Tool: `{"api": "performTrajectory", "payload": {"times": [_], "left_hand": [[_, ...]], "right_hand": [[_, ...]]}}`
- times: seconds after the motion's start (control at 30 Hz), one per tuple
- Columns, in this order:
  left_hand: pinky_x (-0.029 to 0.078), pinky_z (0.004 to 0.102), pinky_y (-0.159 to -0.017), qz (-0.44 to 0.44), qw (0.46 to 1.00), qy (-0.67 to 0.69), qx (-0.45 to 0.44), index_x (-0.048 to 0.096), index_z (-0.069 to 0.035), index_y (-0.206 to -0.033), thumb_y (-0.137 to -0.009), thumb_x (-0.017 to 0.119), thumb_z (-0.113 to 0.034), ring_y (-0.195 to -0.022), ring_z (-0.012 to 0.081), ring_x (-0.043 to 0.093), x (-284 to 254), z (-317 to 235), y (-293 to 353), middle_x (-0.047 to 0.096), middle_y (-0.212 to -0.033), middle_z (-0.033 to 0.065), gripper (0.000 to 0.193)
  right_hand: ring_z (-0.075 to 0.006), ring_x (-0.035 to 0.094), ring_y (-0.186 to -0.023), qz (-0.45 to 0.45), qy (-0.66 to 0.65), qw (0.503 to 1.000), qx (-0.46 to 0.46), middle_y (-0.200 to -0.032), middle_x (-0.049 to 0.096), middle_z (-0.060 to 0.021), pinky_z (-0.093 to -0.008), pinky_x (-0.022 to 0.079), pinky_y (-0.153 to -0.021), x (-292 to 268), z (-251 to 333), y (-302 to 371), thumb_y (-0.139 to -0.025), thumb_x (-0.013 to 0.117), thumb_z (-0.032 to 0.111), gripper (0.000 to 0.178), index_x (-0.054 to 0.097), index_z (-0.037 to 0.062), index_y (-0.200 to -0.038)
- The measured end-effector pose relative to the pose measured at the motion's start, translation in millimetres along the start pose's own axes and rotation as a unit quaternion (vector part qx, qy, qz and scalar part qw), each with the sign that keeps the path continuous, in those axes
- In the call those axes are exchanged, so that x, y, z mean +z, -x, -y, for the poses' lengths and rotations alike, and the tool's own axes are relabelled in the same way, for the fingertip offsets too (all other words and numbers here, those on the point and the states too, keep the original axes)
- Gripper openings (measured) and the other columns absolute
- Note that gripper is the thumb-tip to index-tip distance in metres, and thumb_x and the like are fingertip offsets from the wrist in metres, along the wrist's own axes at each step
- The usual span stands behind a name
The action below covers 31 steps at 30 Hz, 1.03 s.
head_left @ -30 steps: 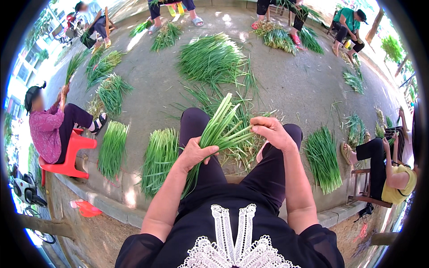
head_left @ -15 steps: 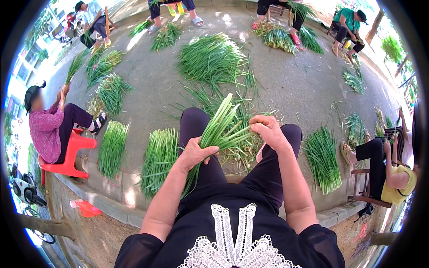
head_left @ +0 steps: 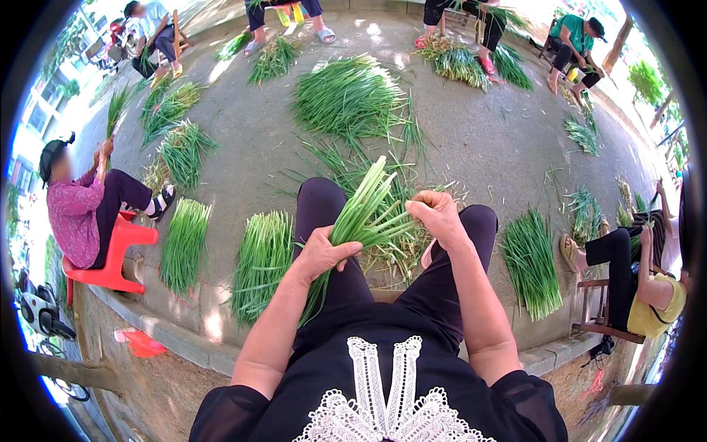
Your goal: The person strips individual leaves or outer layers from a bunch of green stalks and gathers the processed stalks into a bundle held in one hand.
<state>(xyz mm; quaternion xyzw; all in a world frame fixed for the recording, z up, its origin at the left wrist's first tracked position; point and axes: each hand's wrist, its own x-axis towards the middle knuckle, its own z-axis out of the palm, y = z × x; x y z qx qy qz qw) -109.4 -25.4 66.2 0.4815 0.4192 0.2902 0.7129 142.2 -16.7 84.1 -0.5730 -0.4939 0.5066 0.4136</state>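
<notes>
Little has moved over the last second: only the right hand (head_left: pixel 438 216) has shifted slightly, still pinching at leaves near the bundle's middle. Head view: the left hand (head_left: pixel 321 254) stays closed around a bundle of green onions (head_left: pixel 361 210), held slanted above the lap. That suggests steady leaf-by-leaf cleaning. Sorted piles (head_left: pixel 261 254) lie on the ground beside both knees.

No packages, labels, signs or screens anywhere — none in view.
</notes>
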Motion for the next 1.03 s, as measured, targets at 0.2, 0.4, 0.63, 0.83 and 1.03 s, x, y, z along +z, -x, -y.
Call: {"api": "performTrajectory", "payload": {"times": [0.2, 0.4, 0.63, 0.83, 1.03], "left_hand": [[0.040, 0.0197, -0.041, -0.004, 1.000, 0.004, 0.010, 0.061, 0.001, -0.088, -0.077, 0.069, -0.013, -0.049, 0.0074, 0.051, 0, 0, 0, 0.063, -0.073, 0.0065, 0.020], [0.041, 0.0210, -0.041, -0.016, 0.999, 0.041, 0.016, 0.060, 0.001, -0.091, -0.078, 0.068, -0.012, -0.047, 0.0082, 0.050, -3, -1, 1, 0.062, -0.073, 0.0087, 0.021], [0.042, 0.0210, -0.040, -0.027, 0.998, 0.050, 0.015, 0.060, 0.002, -0.091, -0.078, 0.068, -0.016, -0.047, 0.0095, 0.052, -3, -3, 1, 0.063, -0.074, 0.0092, 0.024], [0.042, 0.0216, -0.041, -0.045, 0.998, 0.051, 0.012, 0.059, 0.002, -0.092, -0.079, 0.067, -0.014, -0.047, 0.0094, 0.052, -3, -2, 1, 0.063, -0.074, 0.0096, 0.022], [0.052, 0.0253, -0.050, -0.122, 0.991, 0.062, 0.001, 0.059, 0.001, -0.093, -0.080, 0.067, -0.018, -0.053, 0.0146, 0.058, -5, -14, -1, 0.063, -0.075, 0.0100, 0.024]], "right_hand": [[-0.0074, 0.049, -0.062, -0.069, -0.178, 0.981, 0.025, -0.068, 0.056, -0.0004, -0.0228, 0.040, -0.057, 2, -2, 0, -0.088, 0.056, 0.027, 0.024, 0.061, 0.0031, -0.084], [-0.0135, 0.056, -0.068, -0.114, -0.337, 0.933, 0.059, -0.077, 0.058, -0.0038, -0.0283, 0.048, -0.062, -4, -23, 6, -0.089, 0.053, 0.029, 0.024, 0.056, 0.0056, -0.093], [-0.0125, 0.056, -0.067, 0.004, -0.351, 0.931, 0.101, -0.076, 0.056, -0.0021, -0.0285, 0.048, -0.062, 26, -34, 24, -0.089, 0.055, 0.033, 0.026, 0.056, 0.0064, -0.087], [-0.0120, 0.056, -0.066, 0.011, -0.332, 0.939, 0.091, -0.076, 0.057, -0.0029, -0.0283, 0.049, -0.061, 42, -35, 20, -0.089, 0.056, 0.032, 0.031, 0.059, 0.0014, -0.093], [-0.0150, 0.060, -0.068, -0.049, -0.362, 0.928, 0.070, -0.073, 0.059, -0.0055, -0.0293, 0.050, -0.062, 41, -27, 24, -0.092, 0.050, 0.026, 0.023, 0.056, 0.0035, -0.093]]}}
